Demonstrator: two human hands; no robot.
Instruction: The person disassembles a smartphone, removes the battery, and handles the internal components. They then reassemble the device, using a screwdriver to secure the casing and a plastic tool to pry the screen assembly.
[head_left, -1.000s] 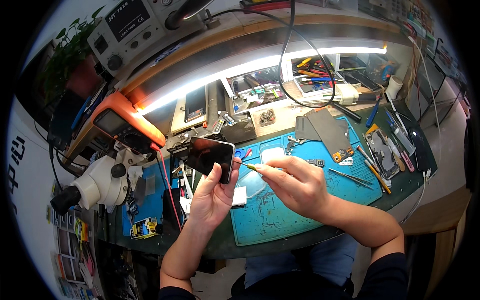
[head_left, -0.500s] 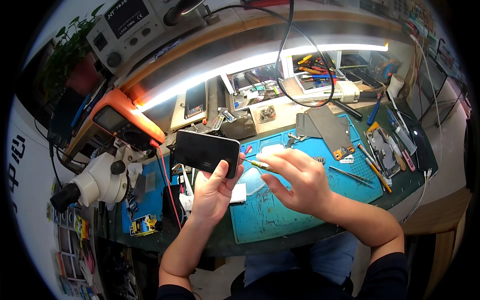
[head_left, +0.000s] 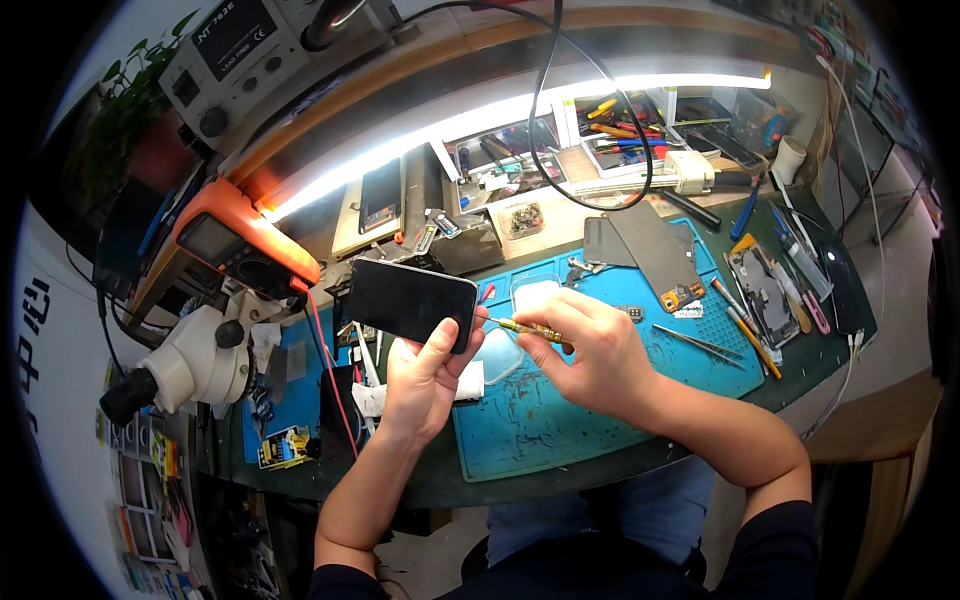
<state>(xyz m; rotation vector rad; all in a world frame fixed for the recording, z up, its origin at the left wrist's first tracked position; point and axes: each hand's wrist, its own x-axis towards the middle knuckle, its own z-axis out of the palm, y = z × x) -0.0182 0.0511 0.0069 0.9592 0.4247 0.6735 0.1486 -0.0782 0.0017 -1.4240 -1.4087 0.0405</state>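
Note:
My left hand [head_left: 428, 380] is closed around a smartphone [head_left: 412, 300] with a dark screen, tilted above the bench. The thumb lies along its lower right part. Between the thumb and fingers of my right hand [head_left: 600, 355] is a slim screwdriver [head_left: 535, 330] with a yellow-green handle. Its thin shaft points left at the phone's right edge; whether the tip touches a screw there is too small to tell. Below both hands spreads a blue work mat [head_left: 560, 430]. Near the left wrist lies a crumpled white piece [head_left: 370, 400].
An orange multimeter [head_left: 245, 240] and a white microscope [head_left: 190, 365] stand at the left. On the mat lie phone parts [head_left: 655, 255] and tweezers [head_left: 697, 343]. Tools and an opened phone frame [head_left: 765, 285] occupy the right side. A black cable loop [head_left: 535, 130] hangs over the back.
My right thumb and fingers have closed more round the screwdriver's handle. The phone stays in my left hand at the same edge. The whole view has shifted slightly.

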